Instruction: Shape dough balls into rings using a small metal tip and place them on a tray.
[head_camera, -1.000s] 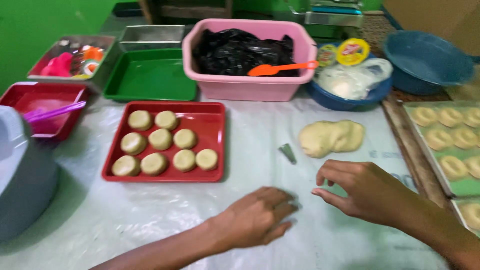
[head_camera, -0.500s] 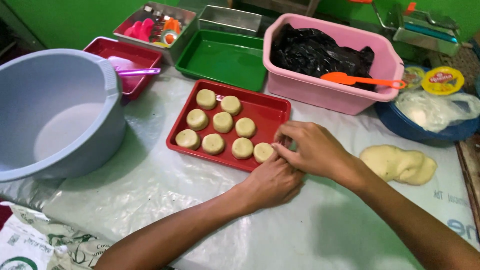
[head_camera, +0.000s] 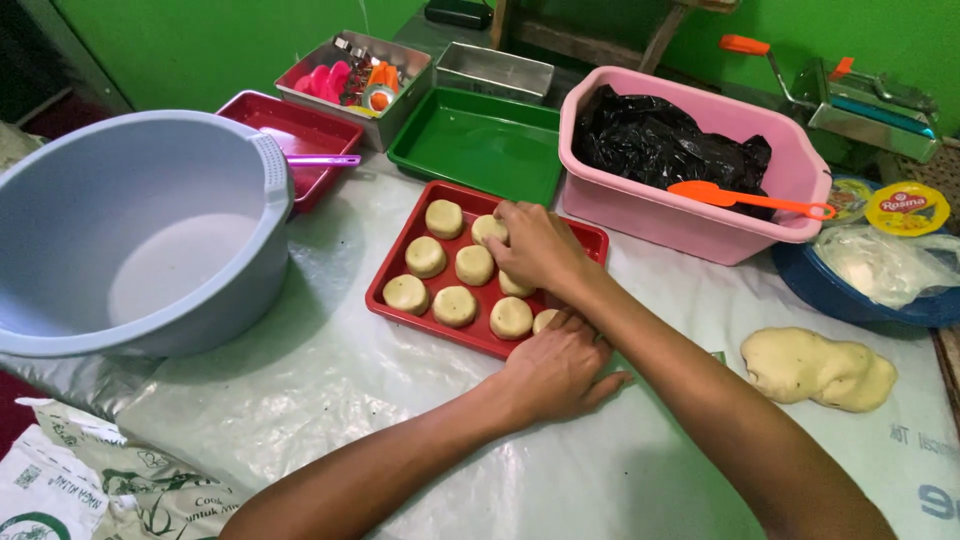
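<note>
A red tray (head_camera: 395, 266) on the table holds several round pale dough discs (head_camera: 456, 305). My right hand (head_camera: 537, 248) reaches over the tray's right half, fingers curled down on a dough disc near its far edge. Resting flat on the plastic-covered table at the tray's near right corner is my left hand (head_camera: 555, 368), fingers spread, its fingertips touching a disc (head_camera: 545, 320) at the tray's edge. A lump of raw dough (head_camera: 815, 368) lies on the table to the right.
A big grey basin (head_camera: 150, 235) stands at the left. Behind the tray are a green tray (head_camera: 480, 142), a second red tray with a purple spoon (head_camera: 322, 160), a metal tin of cutters (head_camera: 350, 80), and a pink tub (head_camera: 690, 215) with a black bag and orange spatula (head_camera: 745, 198). A blue bowl (head_camera: 870, 295) sits right.
My right hand has moved from the tray's near right corner toward its far edge. My left hand has dropped flat onto the table beside the tray. The camera has shifted closer.
</note>
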